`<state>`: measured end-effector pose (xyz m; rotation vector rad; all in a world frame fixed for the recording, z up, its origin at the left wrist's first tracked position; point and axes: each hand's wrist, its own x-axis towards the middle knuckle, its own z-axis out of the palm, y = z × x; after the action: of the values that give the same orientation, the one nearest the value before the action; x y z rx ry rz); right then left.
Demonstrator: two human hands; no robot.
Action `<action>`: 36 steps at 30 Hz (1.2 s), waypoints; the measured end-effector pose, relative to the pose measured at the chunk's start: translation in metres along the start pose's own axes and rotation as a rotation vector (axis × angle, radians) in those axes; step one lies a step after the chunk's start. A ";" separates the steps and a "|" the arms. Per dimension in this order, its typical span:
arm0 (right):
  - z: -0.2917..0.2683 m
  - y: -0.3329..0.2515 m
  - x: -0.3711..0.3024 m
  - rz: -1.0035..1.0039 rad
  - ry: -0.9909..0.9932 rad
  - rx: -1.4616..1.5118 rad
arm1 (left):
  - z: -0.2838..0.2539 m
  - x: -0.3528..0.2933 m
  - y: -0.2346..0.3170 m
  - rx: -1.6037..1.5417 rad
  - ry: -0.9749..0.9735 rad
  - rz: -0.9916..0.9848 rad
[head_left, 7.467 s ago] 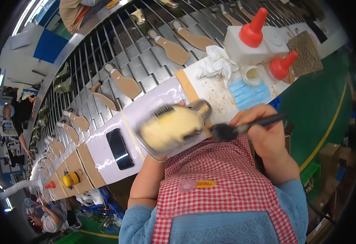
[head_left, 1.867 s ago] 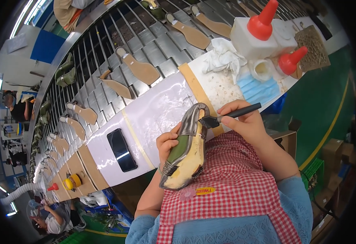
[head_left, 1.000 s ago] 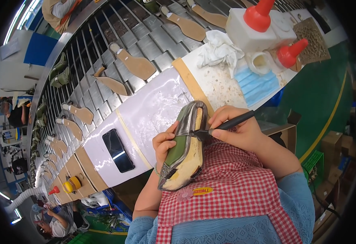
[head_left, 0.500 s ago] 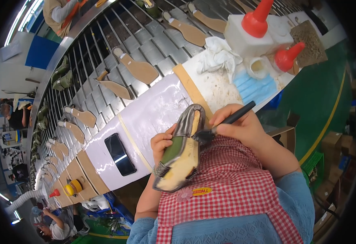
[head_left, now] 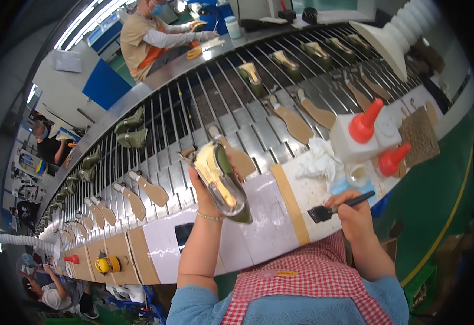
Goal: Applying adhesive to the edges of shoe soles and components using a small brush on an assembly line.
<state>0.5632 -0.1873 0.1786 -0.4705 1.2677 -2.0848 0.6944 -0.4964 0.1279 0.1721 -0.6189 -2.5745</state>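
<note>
Shoe (head_left: 219, 181), likely stiff and light, is up where tabletop (head_left: 258, 233) meets conveyor (head_left: 231, 119), our left hand (head_left: 203, 194) gripping its sides, best for sparing its perhaps sticky sole, while our right hand (head_left: 351, 212) grips the brush (head_left: 320, 214).

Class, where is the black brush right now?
In the head view, the black brush is right of centre, in the right hand, with the tan strip just to its left.

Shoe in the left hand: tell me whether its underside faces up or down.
Up: the shoe in the left hand shows its pale yellow underside to the view from above.
</note>
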 end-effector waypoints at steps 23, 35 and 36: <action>0.008 0.024 0.088 0.103 0.193 -0.125 | -0.153 0.338 0.157 0.593 -0.077 0.053; 0.015 0.027 0.086 0.055 0.113 -0.095 | -0.119 0.240 0.215 1.307 0.334 0.633; 0.015 0.028 0.084 0.032 0.113 -0.114 | -0.114 0.225 0.222 1.621 0.402 0.695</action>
<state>0.5200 -0.2638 0.1587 -0.3844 1.4562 -2.0439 0.6178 -0.8232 0.1260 0.7616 -1.9469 -0.8458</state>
